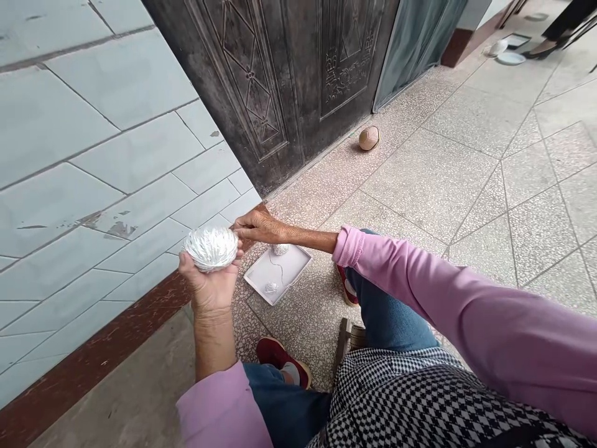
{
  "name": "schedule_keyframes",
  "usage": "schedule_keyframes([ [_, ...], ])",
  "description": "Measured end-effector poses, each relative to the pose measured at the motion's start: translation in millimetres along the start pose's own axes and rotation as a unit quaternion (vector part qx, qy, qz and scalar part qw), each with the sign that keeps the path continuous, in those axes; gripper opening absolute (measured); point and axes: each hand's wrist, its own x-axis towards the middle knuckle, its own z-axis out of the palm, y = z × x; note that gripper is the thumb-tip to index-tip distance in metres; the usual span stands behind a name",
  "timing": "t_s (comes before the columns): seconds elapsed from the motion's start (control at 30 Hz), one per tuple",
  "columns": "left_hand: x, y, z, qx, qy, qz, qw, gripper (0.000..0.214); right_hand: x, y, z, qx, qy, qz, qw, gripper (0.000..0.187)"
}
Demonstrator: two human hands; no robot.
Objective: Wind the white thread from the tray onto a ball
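Observation:
My left hand (pixel 209 289) is held up in front of the tiled wall with its fingers wrapped from below around a ball of shiny white yarn (pixel 211 250). At the ball's right side is my right hand (pixel 257 227), its fingers bent and pressed together; whether a strand lies between them is too small to tell. Below the hands, a shallow white tray (pixel 261 270) rests on the floor. In it are a small white wound clump (pixel 271 287) and a second whitish ball (pixel 280 249), partly hidden by my right arm, with a thin strand between them.
A tiled wall (pixel 93 155) rises on the left, beside a dark carved door (pixel 298 81). A tan ball (pixel 369 138) lies by the doorstep. A low wooden stool (pixel 342 345) shows beneath me. At far right, a person's foot (pixel 541 51) is near a pale dish (pixel 510 58).

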Motion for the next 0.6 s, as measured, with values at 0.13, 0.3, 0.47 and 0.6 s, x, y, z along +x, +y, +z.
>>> schedule_keyframes([
  [0.13, 8.8, -5.8, -7.9, 0.032, 0.027, 0.017, 0.999, 0.075, -8.6, -23.4, 4.5, -0.068, -0.023, 0.015, 0.997, 0.039],
  [0.3, 16.2, -13.8, -16.7, 0.038, 0.073, 0.029, 0.996, 0.077, -25.2, -44.7, 20.6, -0.114, -0.092, 0.002, 0.989, 0.045],
  [0.47, 21.9, -22.0, -24.8, 0.076, 0.101, 0.028, 0.992, 0.069, -36.4, -55.7, 23.9, -0.075, -0.156, -0.034, 0.984, 0.045],
  [0.6, 26.6, -28.8, -29.3, 0.171, 0.118, 0.118, 0.971, 0.071, -32.9, -57.1, 1.1, 0.003, -0.122, -0.042, 0.992, 0.034],
])
